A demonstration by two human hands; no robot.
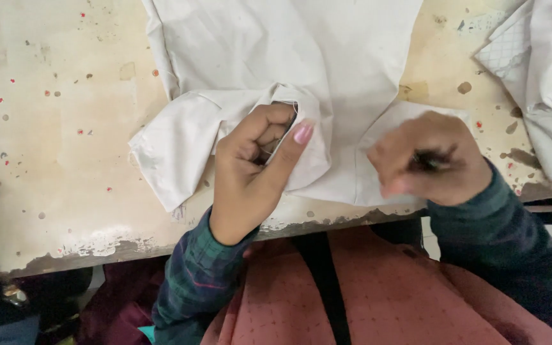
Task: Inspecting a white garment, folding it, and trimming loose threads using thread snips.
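Note:
A cream cloth point(289, 57) lies spread on a worn, stained table point(52, 166), with folded edges near the front. My left hand point(253, 169) pinches a fold of this cloth between thumb and fingers, the pink-nailed thumb on top. My right hand point(426, 160) is blurred and closed around a small dark tool point(430, 161), resting on the cloth's right corner. What kind of tool it is I cannot tell. Both sleeves are dark green plaid.
More pale fabric point(544, 70) is piled at the table's right end. The table's chipped front edge point(116, 246) runs just before my lap, which is covered by reddish cloth point(391, 294) with a black strap. Dark objects sit at the lower left.

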